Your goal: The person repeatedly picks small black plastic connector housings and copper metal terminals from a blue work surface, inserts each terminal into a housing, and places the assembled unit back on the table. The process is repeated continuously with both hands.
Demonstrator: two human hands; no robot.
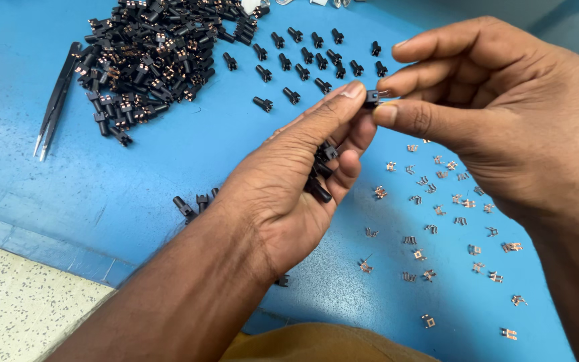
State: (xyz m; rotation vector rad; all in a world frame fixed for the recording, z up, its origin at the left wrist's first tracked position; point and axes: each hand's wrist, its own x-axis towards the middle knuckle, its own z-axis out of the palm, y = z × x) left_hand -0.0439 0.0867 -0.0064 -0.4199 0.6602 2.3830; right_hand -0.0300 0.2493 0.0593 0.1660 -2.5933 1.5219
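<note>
My left hand point(296, 181) and my right hand point(504, 107) meet above a blue mat point(169, 161). Between their thumbs and forefingers they pinch one small black plastic part point(372, 98) with a thin metal pin sticking out. Several more black plastic parts point(319, 175) are cupped in my left palm. Under my right hand, several small copper clips point(447, 221) lie scattered on the mat.
A large heap of black parts with copper clips point(149, 60) lies at the top left. Loose upright black pieces point(309, 60) stand beside it. Black tweezers point(56, 100) lie at the far left. A few black parts point(192, 203) sit by my left wrist. A speckled floor point(15, 302) shows lower left.
</note>
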